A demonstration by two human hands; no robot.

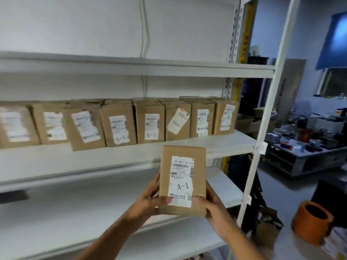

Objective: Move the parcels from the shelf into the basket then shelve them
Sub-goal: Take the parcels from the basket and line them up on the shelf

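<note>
1. Parcels [120, 124] stand in a row across the middle shelf [216, 142], left to centre of the frame.
2. Left hand [148, 201] grips the held parcel [183, 180] at its lower left edge, lower centre.
3. Right hand [212, 205] grips its lower right edge.

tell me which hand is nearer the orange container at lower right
Right. The right hand holds the parcel's right edge, on the orange container's side; the left hand holds the left edge, farther away.
</note>
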